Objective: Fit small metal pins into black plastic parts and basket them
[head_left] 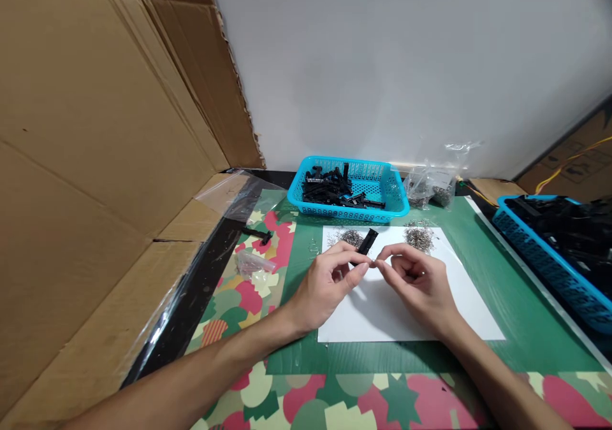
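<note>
Above a white sheet of paper, my left hand is closed around a narrow black plastic part, whose far end sticks up past the fingers. Thumb and forefinger of my right hand are pinched together, touching the left fingertips; whatever they hold is too small to make out. Beyond the hands, two piles of tiny metal pieces lie on the paper: the left pile sits behind my left hand, the right pile behind my right.
A blue basket with black parts stands at the back, beside clear bags of metal pieces. Another blue basket, heaped with black parts, is at right. A black part and small plastic bag lie left. Cardboard walls the left side.
</note>
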Demonstrator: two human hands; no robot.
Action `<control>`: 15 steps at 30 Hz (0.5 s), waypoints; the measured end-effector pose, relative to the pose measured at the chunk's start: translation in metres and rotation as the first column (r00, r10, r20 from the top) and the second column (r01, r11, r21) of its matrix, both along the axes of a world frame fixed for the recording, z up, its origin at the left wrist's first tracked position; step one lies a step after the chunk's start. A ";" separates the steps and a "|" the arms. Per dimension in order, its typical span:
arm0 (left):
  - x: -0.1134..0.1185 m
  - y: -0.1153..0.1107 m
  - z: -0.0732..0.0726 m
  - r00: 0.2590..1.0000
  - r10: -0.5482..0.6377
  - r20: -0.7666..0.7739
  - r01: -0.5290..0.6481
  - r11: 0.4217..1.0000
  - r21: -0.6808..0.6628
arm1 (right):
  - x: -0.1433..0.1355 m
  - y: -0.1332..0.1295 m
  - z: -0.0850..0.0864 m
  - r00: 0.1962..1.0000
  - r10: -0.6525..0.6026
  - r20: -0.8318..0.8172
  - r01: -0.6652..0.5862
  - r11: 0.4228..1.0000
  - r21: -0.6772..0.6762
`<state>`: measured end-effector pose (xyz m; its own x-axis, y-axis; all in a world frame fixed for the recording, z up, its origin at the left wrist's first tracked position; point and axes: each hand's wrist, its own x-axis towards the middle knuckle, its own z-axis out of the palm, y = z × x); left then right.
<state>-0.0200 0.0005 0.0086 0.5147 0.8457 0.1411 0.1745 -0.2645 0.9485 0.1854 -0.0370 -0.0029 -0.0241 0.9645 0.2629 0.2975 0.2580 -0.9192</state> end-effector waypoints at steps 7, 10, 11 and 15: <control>0.002 -0.001 -0.002 1.000 0.010 0.023 -0.010 1.000 0.028 | -0.004 -0.002 -0.002 0.995 0.026 0.091 -0.029 0.999 0.029; 0.002 -0.001 -0.002 0.999 0.021 0.027 -0.022 0.999 0.042 | -0.003 -0.002 -0.001 0.995 0.038 0.088 -0.040 0.999 0.025; 0.002 -0.001 -0.001 0.999 0.030 0.028 -0.032 0.998 0.045 | -0.002 -0.001 -0.001 0.996 0.036 0.077 -0.037 0.999 0.015; 0.002 -0.002 -0.002 0.998 0.059 0.028 -0.060 0.997 0.051 | 0.001 0.001 0.000 1.000 -0.005 0.003 0.006 0.998 -0.064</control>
<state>-0.0175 -0.0010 0.0071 0.4593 0.8658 0.1987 0.1663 -0.3035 0.9382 0.1862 -0.0363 -0.0026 -0.0194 0.9794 0.2009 0.3013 0.1973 -0.9329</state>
